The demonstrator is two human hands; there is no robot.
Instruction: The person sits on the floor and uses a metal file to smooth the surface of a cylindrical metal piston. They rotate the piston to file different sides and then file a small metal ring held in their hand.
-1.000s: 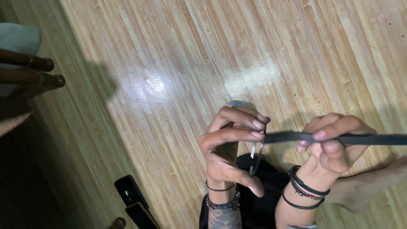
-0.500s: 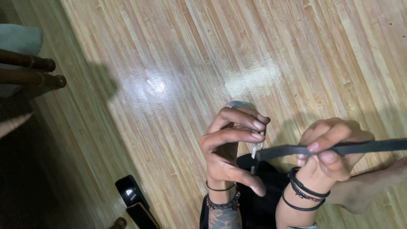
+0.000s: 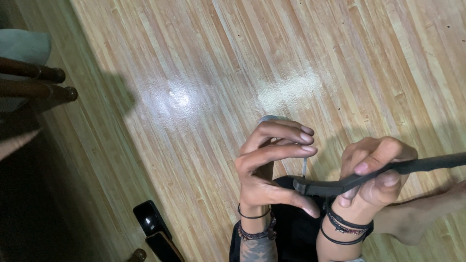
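Black flat strap [image 3: 378, 173] pinched between thumb and fingers of right hand [image 3: 374, 177], running off toward right edge, its free end just beside left thumb. Left hand [image 3: 272, 165] curled shut around thin pale rod [image 3: 304, 167], upright beside strap end. Below: wooden floor [image 3: 218, 73], dark phone [image 3: 151, 219] lower left, chair legs [image 3: 39, 82] at left edge.

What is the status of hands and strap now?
Left hand grips thin tool. Right hand pinches black strap. Strap end beside tool. Nothing in the way.

Overhead glare, dark shadowed left edge
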